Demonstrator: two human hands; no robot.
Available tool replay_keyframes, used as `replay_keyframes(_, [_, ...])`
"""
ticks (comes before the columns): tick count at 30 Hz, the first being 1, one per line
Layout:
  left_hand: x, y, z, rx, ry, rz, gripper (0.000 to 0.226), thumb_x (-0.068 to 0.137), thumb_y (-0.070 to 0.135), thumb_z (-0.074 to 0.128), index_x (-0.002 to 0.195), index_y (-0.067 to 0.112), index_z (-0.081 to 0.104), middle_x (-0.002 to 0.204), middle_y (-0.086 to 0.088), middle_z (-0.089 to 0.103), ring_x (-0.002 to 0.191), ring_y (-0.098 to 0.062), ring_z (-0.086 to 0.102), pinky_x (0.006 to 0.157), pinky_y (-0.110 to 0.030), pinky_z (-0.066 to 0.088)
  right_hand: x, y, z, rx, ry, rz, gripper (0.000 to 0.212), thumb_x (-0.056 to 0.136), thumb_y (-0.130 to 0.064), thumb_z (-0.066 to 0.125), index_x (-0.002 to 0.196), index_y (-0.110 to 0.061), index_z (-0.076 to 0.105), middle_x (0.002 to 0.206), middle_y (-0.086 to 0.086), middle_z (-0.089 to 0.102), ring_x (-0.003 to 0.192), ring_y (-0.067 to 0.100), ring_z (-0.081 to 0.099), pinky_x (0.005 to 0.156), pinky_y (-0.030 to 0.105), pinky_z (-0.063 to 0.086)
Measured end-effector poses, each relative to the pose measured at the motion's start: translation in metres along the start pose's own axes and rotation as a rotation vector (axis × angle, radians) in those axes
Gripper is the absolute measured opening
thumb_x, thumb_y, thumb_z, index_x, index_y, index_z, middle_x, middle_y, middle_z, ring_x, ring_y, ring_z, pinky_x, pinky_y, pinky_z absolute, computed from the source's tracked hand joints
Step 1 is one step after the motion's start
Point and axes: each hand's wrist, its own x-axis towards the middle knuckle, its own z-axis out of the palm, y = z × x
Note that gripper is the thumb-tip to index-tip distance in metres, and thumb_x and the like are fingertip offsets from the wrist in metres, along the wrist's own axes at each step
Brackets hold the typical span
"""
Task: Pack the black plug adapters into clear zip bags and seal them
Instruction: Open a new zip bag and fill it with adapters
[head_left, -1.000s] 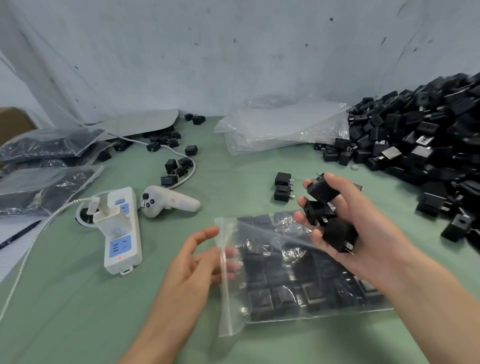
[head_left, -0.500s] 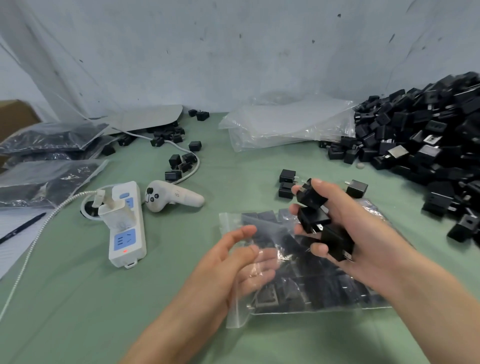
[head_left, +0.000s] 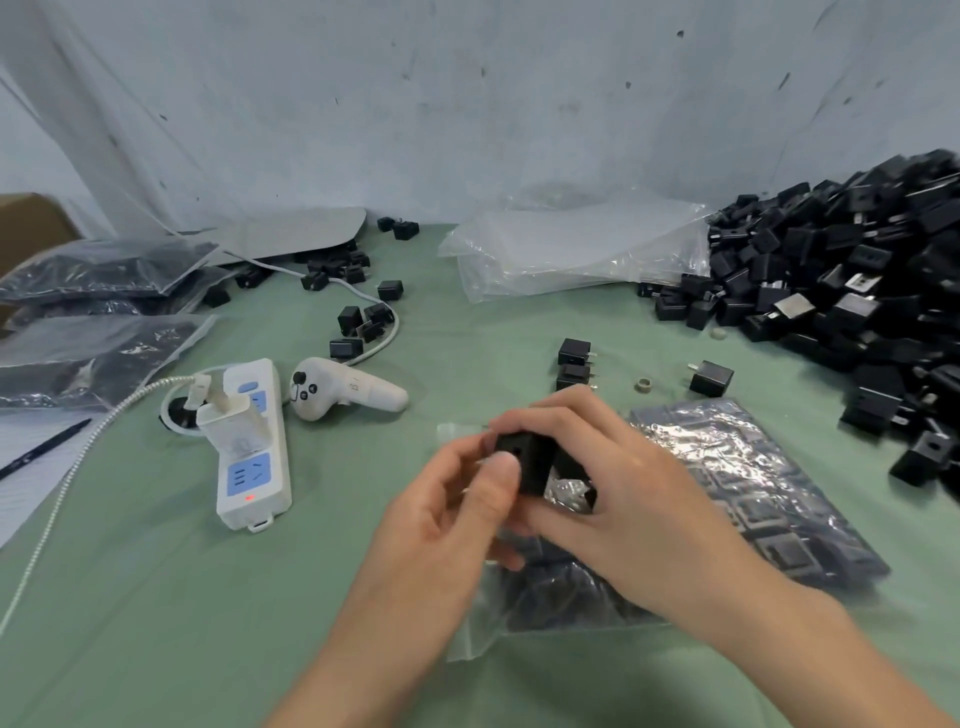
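A clear zip bag (head_left: 748, 499) filled with several black plug adapters lies flat on the green table, its open mouth at the left under my hands. My right hand (head_left: 613, 499) grips black adapters above the bag mouth. My left hand (head_left: 452, 514) meets it, thumb and fingers pinching one black adapter (head_left: 524, 460) held between both hands. A big heap of loose black adapters (head_left: 852, 280) fills the right side. Three loose adapters (head_left: 574, 361) lie just beyond my hands.
A stack of empty clear bags (head_left: 571, 249) lies at the back centre. Filled bags (head_left: 93, 312) are piled at the left. A white power strip (head_left: 254, 452) with a charger and cable, a white controller (head_left: 343, 389), a pen (head_left: 41, 449) and scattered adapters (head_left: 358, 322) sit left of centre.
My left hand left the bag's edge and rose to meet my right hand. Both hands now pinch an adapter together over the bag mouth; the bag lies flatter.
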Motion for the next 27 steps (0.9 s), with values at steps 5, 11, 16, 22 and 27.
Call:
replay_keyframes(5, [0.003, -0.004, -0.005, -0.013, 0.04, -0.033, 0.023, 0.079, 0.036, 0.078, 0.1, 0.031, 0.071, 0.099, -0.003, 0.074, 0.079, -0.015, 0.071, 0.07, -0.025, 0.058, 0.001, 0.008, -0.007, -0.148, -0.103, 0.001, 0.057, 0.08, -0.072, 0.05, 0.133, -0.052, 0.039, 0.118, -0.028, 0.043, 0.09, -0.005, 0.052, 0.062, 0.023, 0.049])
replay_keyframes(11, [0.013, -0.013, -0.045, -0.077, 0.438, -0.172, 0.019, 0.091, 0.02, 0.066, 0.107, 0.012, 0.064, 0.082, -0.006, 0.071, 0.077, -0.018, 0.073, 0.074, -0.035, 0.06, -0.008, 0.038, -0.054, -0.35, -0.461, 0.355, 0.065, 0.073, -0.083, 0.051, 0.132, -0.061, 0.035, 0.121, -0.034, 0.035, 0.104, -0.003, 0.055, 0.085, 0.027, 0.049])
replay_keyframes(16, [0.011, -0.013, -0.038, -0.467, 0.25, -0.297, 0.022, 0.074, 0.02, 0.076, 0.088, 0.003, 0.076, 0.077, -0.015, 0.065, 0.096, -0.047, 0.07, 0.073, -0.043, 0.061, -0.008, 0.033, -0.053, -0.531, -0.523, 0.431, 0.058, 0.085, -0.073, 0.049, 0.138, -0.051, 0.035, 0.121, -0.025, 0.039, 0.107, 0.01, 0.057, 0.084, 0.031, 0.05])
replay_keyframes(22, [0.016, -0.013, -0.025, -0.558, 0.151, -0.366, 0.013, 0.071, 0.018, 0.079, 0.076, 0.006, 0.077, 0.082, -0.02, 0.063, 0.099, -0.051, 0.068, 0.073, -0.047, 0.06, -0.008, 0.027, -0.045, -0.668, -0.509, 0.431, 0.042, 0.09, -0.062, 0.045, 0.128, -0.043, 0.044, 0.118, -0.015, 0.043, 0.091, 0.013, 0.055, 0.065, 0.03, 0.039])
replay_keyframes(27, [0.013, -0.018, -0.036, -0.454, 0.244, -0.334, 0.02, 0.074, 0.016, 0.074, 0.088, 0.002, 0.073, 0.08, -0.018, 0.068, 0.09, -0.041, 0.072, 0.072, -0.041, 0.061, -0.008, 0.026, -0.044, -0.682, -0.454, 0.405, 0.045, 0.096, -0.05, 0.042, 0.14, -0.052, 0.033, 0.117, -0.016, 0.041, 0.083, 0.01, 0.042, 0.061, 0.029, 0.035])
